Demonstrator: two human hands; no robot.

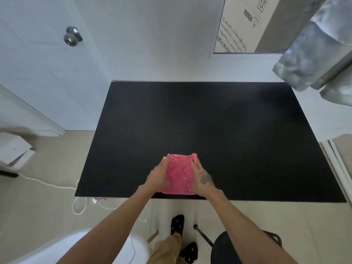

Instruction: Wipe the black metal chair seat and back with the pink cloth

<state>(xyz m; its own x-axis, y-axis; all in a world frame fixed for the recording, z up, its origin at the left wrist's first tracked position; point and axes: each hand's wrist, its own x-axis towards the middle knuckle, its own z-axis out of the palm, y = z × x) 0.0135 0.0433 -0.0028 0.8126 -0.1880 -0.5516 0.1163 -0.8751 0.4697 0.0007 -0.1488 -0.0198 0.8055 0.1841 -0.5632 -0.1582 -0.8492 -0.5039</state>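
A pink cloth (179, 173), folded into a rectangle, lies on the near edge of a black table top (209, 121). My left hand (157, 177) holds its left side and my right hand (202, 179) holds its right side, fingers along the edges and thumbs on top. The black metal chair (224, 246) stands at the bottom right, below the table's front edge. Only part of its round seat and a thin black leg show, behind my right forearm.
A white door with a metal knob (72, 36) is at the left, a refrigerator carton (245, 23) at the back right. Pale fabric (320, 54) hangs at the upper right. White cables (80, 204) lie on the tiled floor, and a white rounded object (76, 248) sits at the bottom left.
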